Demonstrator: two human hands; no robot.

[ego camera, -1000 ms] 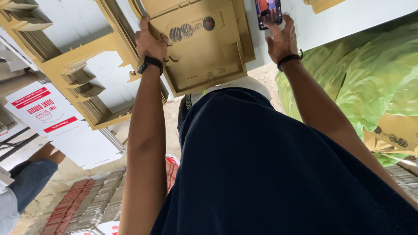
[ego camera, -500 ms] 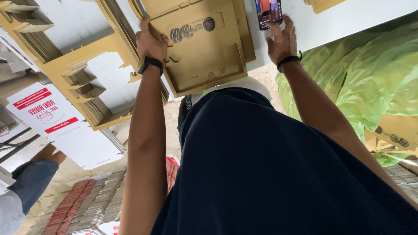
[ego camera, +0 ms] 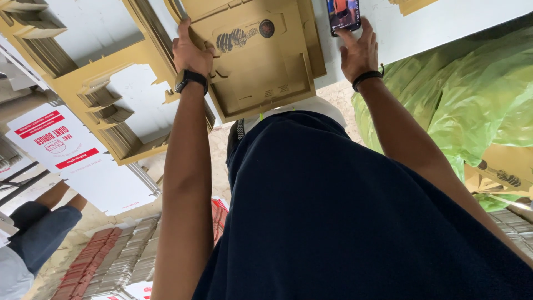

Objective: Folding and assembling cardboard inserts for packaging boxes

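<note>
The view looks steeply down my own dark blue shirt toward a white table (ego camera: 444, 22). My left hand (ego camera: 191, 53), with a black watch on the wrist, grips the left edge of a flat brown die-cut cardboard box blank (ego camera: 261, 61) printed with a dark round mark. My right hand (ego camera: 361, 53), wearing a black wristband, rests on the table with its fingers touching the lower edge of a smartphone (ego camera: 343, 14) whose screen is lit.
Stacks of brown cardboard blanks (ego camera: 111, 105) lie to the left. Green plastic sheeting (ego camera: 472, 100) covers goods at the right. White cartons with red print (ego camera: 50, 139) and flat stacks (ego camera: 116, 261) sit on the floor. Another person's arm and leg (ego camera: 39, 222) show at lower left.
My right hand has shifted slightly against the phone; my left hand keeps its grip on the cardboard blank. The other person's arm has moved a little.
</note>
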